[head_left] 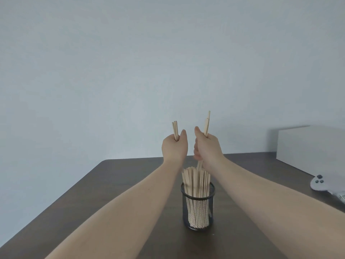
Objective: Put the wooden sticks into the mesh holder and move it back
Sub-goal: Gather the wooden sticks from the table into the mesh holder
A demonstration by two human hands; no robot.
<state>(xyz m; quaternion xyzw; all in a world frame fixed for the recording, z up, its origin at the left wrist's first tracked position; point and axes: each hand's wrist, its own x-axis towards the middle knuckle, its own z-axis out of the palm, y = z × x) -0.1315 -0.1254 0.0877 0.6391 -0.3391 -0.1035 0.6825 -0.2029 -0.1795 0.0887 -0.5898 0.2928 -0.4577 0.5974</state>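
I see the black mesh holder (197,206) standing upright on the dark wooden table (115,184), just below centre at about 6 o'clock, already packed with a thick bundle of wooden sticks (196,181) whose tops rise above its rim. Both hands hover above it, near each other but apart. My left hand (174,145), at roughly 11 o'clock from the holder, is closed into a fist around a small clutch of sticks (175,130) — their ends poke up past the knuckles. My right hand (206,146), at about 12 o'clock from the holder, is likewise curled tight around a few longer sticks (206,124); their lower ends reach down to the bundle's tops. At 3 o'clock a white box (309,146) sits on the table, with a grey controller-like object (320,185) in front of it.
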